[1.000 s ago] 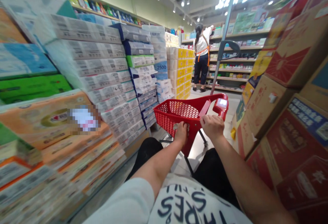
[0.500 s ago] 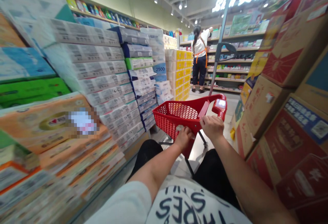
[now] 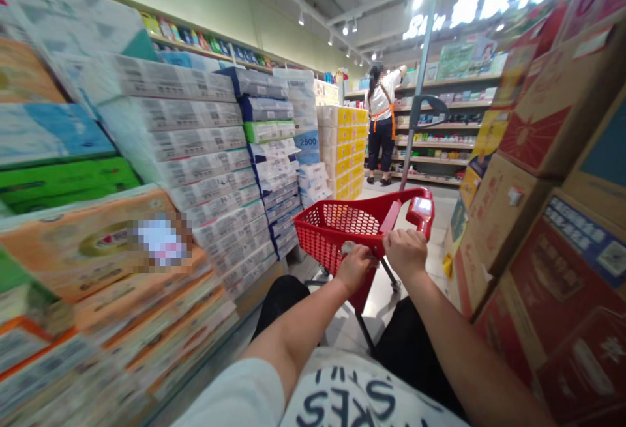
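A red shopping cart (image 3: 337, 235) with a perforated basket stands right in front of me, angled across the aisle. My left hand (image 3: 358, 269) is closed on a crumpled whitish cloth or tissue (image 3: 348, 248), pressed against the outer side of the basket near its rear corner. Just to its right, my right hand (image 3: 405, 251) is wrapped round the red side bar of the cart's handle. Its fingertips are partly hidden behind the bar. A small panel (image 3: 421, 205) on the handle catches the light.
Stacked tissue packs (image 3: 205, 147) line the left side, with orange packs (image 3: 98, 244) nearest. Cardboard cartons (image 3: 518, 199) rise close on the right. A metal pole (image 3: 419, 55) stands beyond the cart. Farther back, a person in an orange apron (image 3: 381, 114) reaches toward shelves (image 3: 440, 126).
My left hand has slid slightly right along the basket side with the cloth. My right hand keeps its hold. The view has tilted up a little.
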`<state>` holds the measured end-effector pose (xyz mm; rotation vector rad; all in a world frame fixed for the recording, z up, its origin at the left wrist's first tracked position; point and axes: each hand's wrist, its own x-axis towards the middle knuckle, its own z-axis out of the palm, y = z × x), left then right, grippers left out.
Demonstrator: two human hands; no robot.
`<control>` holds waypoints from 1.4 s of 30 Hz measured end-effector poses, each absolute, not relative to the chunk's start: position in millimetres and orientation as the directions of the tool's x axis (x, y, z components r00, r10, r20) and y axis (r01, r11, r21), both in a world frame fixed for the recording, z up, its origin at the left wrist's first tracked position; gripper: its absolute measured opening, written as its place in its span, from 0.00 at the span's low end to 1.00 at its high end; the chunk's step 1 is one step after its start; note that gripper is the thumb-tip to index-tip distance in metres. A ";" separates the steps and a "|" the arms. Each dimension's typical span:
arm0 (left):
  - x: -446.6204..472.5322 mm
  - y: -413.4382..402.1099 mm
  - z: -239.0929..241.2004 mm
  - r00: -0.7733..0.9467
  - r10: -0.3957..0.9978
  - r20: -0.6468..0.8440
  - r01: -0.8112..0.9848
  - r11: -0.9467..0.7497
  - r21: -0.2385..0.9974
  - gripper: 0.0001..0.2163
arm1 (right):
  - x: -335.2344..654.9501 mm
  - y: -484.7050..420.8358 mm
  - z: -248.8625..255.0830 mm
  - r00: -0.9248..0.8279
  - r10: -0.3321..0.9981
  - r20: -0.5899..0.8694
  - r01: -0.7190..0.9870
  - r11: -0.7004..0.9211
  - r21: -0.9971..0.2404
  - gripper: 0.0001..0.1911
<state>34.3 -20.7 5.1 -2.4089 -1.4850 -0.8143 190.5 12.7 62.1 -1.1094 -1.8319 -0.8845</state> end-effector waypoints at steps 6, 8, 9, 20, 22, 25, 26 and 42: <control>49.5 -19.7 14.8 0.380 0.716 0.586 0.860 -0.506 0.061 0.11 | 195.0 13.1 61.3 -0.283 0.366 0.887 0.920 0.366 0.142 0.16; 47.6 -20.1 11.1 0.336 0.790 0.513 0.895 -0.437 0.086 0.10 | 195.6 13.4 60.9 -0.281 0.366 0.887 0.920 0.367 0.140 0.16; 46.6 -20.2 10.2 0.318 0.809 0.494 0.905 -0.414 0.097 0.10 | 195.7 13.6 60.8 -0.285 0.367 0.885 0.918 0.370 0.143 0.15; 44.1 -18.8 9.1 0.308 0.810 0.500 0.884 -0.438 0.165 0.09 | 195.2 13.3 59.8 -0.290 0.365 0.885 0.915 0.376 0.145 0.16; 38.6 -18.7 6.2 0.294 0.799 0.525 0.864 -0.457 0.211 0.07 | 195.2 13.8 59.9 -0.295 0.347 0.890 0.912 0.380 0.154 0.16; 37.1 -16.0 16.7 0.302 0.695 0.652 0.790 -0.565 0.237 0.08 | 195.5 13.7 60.6 -0.299 0.329 0.896 0.908 0.385 0.162 0.16; 38.4 -14.7 22.2 0.279 0.655 0.702 0.768 -0.591 0.246 0.09 | 195.7 13.3 60.9 -0.299 0.328 0.896 0.908 0.387 0.161 0.16; 40.2 -2.7 35.7 0.261 0.619 0.741 0.819 -0.548 0.170 0.17 | 196.6 15.0 59.3 -0.286 0.336 0.898 0.912 0.382 0.147 0.15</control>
